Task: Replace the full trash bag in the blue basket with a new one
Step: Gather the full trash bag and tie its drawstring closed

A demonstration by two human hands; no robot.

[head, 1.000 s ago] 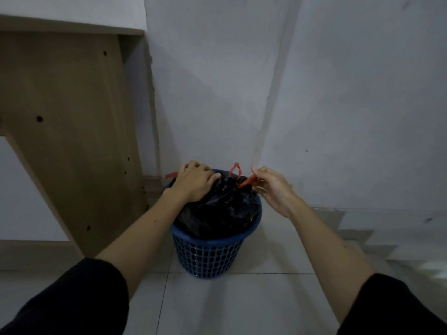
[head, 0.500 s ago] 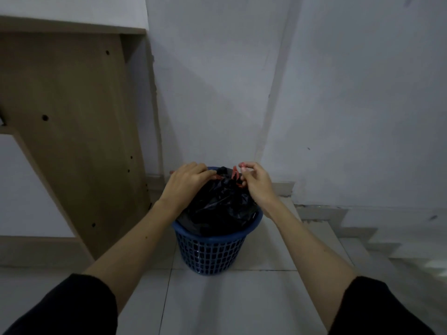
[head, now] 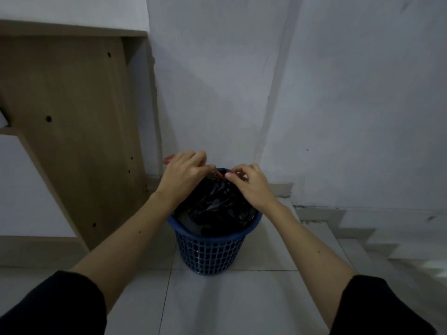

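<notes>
1. A dim corner of a room: pale tiled floor (head: 217, 298), grey-white walls (head: 350, 105) meeting behind the basket, and a low step (head: 321, 228) running off toward the right edge of the floor.
2. A brown wooden panel (head: 72, 129) with small drilled holes leans or stands against the left wall, its foot on the floor just left of the basket.
3. The blue basket (head: 212, 252) — lattice-sided plastic, round — stands on the floor in the corner, near the wall and close beside the panel's foot.
4. A black trash bag (head: 217, 206) fills the basket, its crumpled top bulging above the rim and gathered toward the far side.
5. The left hand (head: 186, 172) rests over the far-left part of the bag's mouth, fingers curled down and gripping the gathered plastic; a bit of red drawstring (head: 169, 158) shows just behind the knuckles.
6. The right hand (head: 249, 184) sits at the far-right part of the bag's mouth, fingers bent and pinching another stretch of the red string between thumb and fingertips.
7. The two hands are near each other over the bag — apart, with a short red strand showing between them.
8. Both forearms are bare, reaching in from the bottom corners; black sleeves (head: 55, 308) cover the upper arms.
</notes>
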